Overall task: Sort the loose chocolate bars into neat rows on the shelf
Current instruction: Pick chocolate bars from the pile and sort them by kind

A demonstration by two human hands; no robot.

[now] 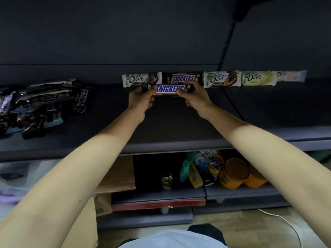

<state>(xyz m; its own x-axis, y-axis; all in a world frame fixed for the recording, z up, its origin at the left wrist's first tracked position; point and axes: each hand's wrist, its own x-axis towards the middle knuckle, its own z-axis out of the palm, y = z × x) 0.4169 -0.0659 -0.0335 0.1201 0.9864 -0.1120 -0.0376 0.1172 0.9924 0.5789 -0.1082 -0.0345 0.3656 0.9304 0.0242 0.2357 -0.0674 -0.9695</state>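
Glossy brown-wrapped Snickers bar (170,89) looked light, stiff, slippery; left hand (141,101) and right hand (194,99) pinched its crimped ends.

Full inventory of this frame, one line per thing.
held Snickers bar: 1, brown-blue, before back row
back Snickers bar: 1, brown, back row
Dove bars: 3, white-green, back row
pale bar: 1, whitish, row's right end
loose pile: uncountable, dark wrappers, shelf's left
shelf: 1, dark grey, middle
orange tubs: 2, orange, lower shelf
Tide pack: 1, yellow, lower shelf
left hand: 1, grips held bar's left end
right hand: 1, grips its right end
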